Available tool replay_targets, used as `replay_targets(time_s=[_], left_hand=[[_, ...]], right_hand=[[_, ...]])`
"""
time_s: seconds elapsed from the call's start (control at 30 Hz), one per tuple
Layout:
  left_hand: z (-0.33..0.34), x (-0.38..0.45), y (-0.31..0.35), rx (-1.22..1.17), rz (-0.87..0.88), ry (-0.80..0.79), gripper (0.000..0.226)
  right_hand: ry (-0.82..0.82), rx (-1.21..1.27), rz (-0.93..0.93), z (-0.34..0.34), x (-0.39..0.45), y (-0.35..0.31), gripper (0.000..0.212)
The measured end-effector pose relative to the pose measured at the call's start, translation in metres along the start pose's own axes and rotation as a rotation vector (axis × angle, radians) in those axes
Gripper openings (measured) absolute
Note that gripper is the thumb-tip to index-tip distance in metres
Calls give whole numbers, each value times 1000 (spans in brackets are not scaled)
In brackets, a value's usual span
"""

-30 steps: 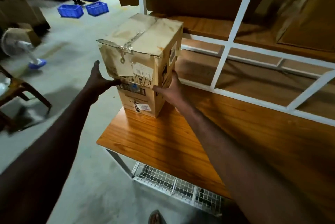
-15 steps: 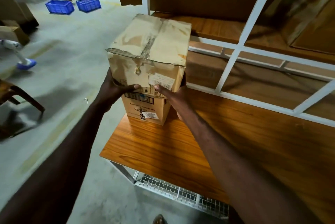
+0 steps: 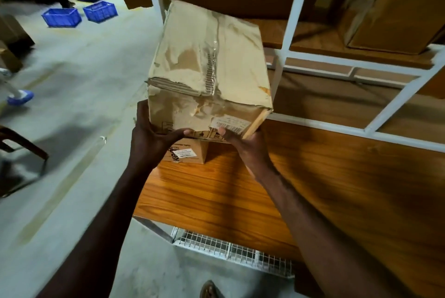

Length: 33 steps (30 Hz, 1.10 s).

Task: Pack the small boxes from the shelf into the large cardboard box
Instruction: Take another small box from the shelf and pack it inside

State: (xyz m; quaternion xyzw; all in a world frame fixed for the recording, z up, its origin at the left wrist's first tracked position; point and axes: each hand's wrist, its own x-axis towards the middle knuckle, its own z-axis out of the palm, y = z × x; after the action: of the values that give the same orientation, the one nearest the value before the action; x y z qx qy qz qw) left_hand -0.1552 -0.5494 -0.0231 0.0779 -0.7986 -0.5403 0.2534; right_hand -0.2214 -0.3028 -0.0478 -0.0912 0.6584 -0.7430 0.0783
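Your left hand (image 3: 154, 138) and right hand (image 3: 243, 146) both grip a worn cardboard box (image 3: 209, 73) in the middle of the frame, the fingers (image 3: 179, 133) of the left hand curled onto its near face from the left edge and the right hand's thumb pressed beside a white barcode label (image 3: 230, 123) at the lower right corner. The box tilts toward you, so its taped, torn top flaps face the camera. Its lower end is hidden behind your hands, and you cannot tell whether it touches what lies beneath.

Just under it, between your wrists, part of a second box (image 3: 190, 152) with a white sticker rests on the wooden shelf board (image 3: 216, 201), which fills the lower centre and right of the frame. A white metal shelf frame (image 3: 292, 18) rises behind, upper centre to right, with large brown cartons (image 3: 390, 8) on the upper level at the top right. A white wire grid (image 3: 231, 250) shows below the board's front edge, bottom centre.

On the grey floor (image 3: 79, 85) at the upper left sit two blue crates (image 3: 61, 17). The tip of a shoe (image 3: 210, 289) shows at the bottom edge.
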Motion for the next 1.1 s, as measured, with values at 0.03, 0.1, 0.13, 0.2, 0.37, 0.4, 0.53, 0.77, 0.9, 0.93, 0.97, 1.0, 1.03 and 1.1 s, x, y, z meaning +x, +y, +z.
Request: replay_targets(time_s=[0.03,0.1,0.13,0.2,0.37,0.4,0.53,0.77,0.9,0.93,0.97,1.0,1.03,1.1], left_hand=[[14,-8,8,-8,27,-5,101],[46,-27,23,-20,80,-18,97],[64,-36,29,-26,90,-27,97],[105,-57,41,-68,90,-43,100],[226,-116,73,-126,116,-113,108],[250,-129,75,-148,100,-129,106],[339,-181,83,-213,19,-207,104],[440,-260,72,-162,-148,-331,113],[472,-290,64,-105,-251,-363,113],[476,-296,63,-103,-266,-367,112],[480,-301,61,-101,-275,-373,112],[482,-304,59,-96,-286,-381,113],[483,-307,57,-87,-297,-391,112],[484,-313,53,-61,-312,-416,107]], right_hand=[[14,-1,-5,-17,-7,-3,50],[42,-16,-19,-55,-24,-10,54],[55,-30,-24,-76,-34,-13,55],[84,-60,-37,-122,-55,-21,54],[178,-158,-45,-248,-108,-25,44],[190,-188,-33,-274,-119,-24,42],[251,-222,8,-372,-156,-7,35],[327,-217,147,-486,-212,41,52],[375,-152,260,-518,-227,68,62],[365,-153,269,-524,-229,76,63],[350,-157,272,-528,-231,81,61],[339,-171,266,-532,-232,86,59],[332,-185,268,-534,-233,90,57],[328,-201,296,-537,-235,100,56]])
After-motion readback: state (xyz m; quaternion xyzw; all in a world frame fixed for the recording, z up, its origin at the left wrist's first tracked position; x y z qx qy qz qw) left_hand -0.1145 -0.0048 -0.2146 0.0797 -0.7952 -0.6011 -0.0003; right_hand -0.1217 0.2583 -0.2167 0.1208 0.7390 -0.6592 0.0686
